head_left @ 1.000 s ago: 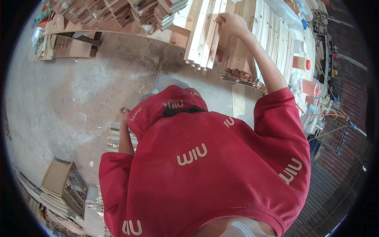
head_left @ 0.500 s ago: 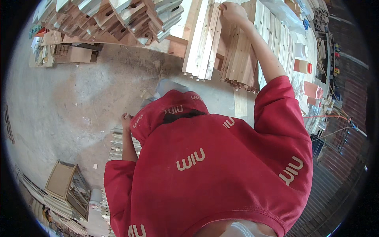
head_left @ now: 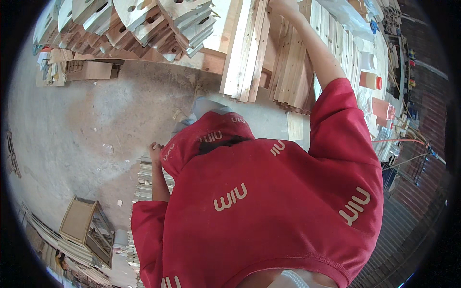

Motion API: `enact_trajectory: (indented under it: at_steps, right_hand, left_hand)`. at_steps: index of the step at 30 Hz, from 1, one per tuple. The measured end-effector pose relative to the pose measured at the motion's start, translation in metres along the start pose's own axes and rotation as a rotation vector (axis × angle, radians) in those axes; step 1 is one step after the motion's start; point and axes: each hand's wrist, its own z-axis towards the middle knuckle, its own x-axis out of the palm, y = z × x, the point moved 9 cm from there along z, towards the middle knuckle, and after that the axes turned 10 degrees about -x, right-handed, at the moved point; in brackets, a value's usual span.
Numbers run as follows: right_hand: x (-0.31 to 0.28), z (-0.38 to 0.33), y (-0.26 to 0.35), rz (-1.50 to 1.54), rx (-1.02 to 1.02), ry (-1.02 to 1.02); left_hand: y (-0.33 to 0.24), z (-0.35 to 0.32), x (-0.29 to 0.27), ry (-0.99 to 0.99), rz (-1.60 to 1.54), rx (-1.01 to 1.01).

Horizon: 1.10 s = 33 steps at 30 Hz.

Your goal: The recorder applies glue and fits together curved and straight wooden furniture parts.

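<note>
My right arm stretches over the workbench to the top of the view. There my right hand has its fingers bent at the side of a long wooden strip, seeming to grip its edge; the frame's upper edge cuts off part of the hand. That strip lies in a bundle of pale wooden strips whose ends overhang the bench's near edge. A second bundle of strips lies to its right, under my forearm. Low on the left, my left hand hangs with curled fingers and no visible object in them, above stacked wooden pieces.
Shaped wooden boards with oval holes are heaped at the bench's far left. To the right stand a container with a red lid and a pinkish container. A wooden frame cabinet stands on the concrete floor at left.
My right hand has shifted slightly up toward the frame's top edge, along the strips. My left hand has barely moved. The whole view has tilted a little.
</note>
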Motion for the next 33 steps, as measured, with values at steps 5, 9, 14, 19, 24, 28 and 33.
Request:
enact_trajectory:
  at_steps: [5,9,14,19,24,28,33]
  right_hand:
    - [0.011,0.008,-0.003,-0.446,0.266,0.213]
    - [0.021,-0.002,-0.097,-0.403,0.268,0.101]
    - [0.034,-0.004,-0.069,-0.435,0.379,0.393]
    - [0.019,-0.011,-0.054,-0.328,0.550,0.339]
    - [0.020,-0.011,-0.050,-0.381,0.505,0.337]
    - [0.015,-0.019,-0.042,-0.480,0.536,0.359]
    - [0.026,-0.036,-0.025,-0.405,0.580,0.398]
  left_hand:
    - [0.009,0.006,-0.003,-0.019,0.010,-0.003]
    - [0.001,0.015,-0.002,-0.015,0.052,0.066]
    - [0.008,0.017,-0.002,-0.039,0.122,0.098]
    - [0.011,0.024,0.000,-0.033,0.026,0.027]
    - [0.023,0.029,-0.004,-0.005,-0.058,0.010]
    - [0.008,0.020,0.006,0.026,0.019,0.058]
    - [0.053,0.065,-0.026,-0.223,0.274,0.300]
